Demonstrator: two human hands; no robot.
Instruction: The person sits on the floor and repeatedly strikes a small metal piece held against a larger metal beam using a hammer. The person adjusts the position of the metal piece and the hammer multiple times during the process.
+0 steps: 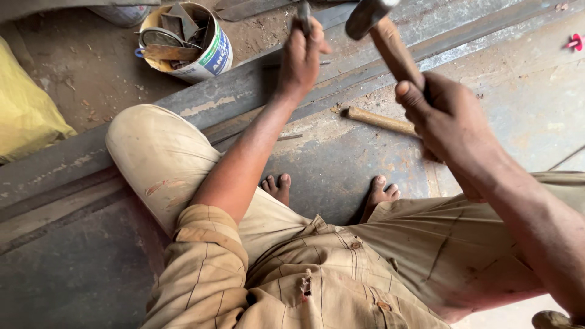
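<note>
My right hand grips the wooden handle of a hammer, raised with its steel head near the top edge. My left hand is closed around a thin dark metal chisel, held upright over a long steel bar that runs diagonally across the metal sheet. I sit on the sheet with knees spread and bare feet between them.
A round tin full of scrap metal pieces stands at the top left. A yellow sack lies at the far left. A loose wooden handle rests on the rusty sheet. A small red object is at the right edge.
</note>
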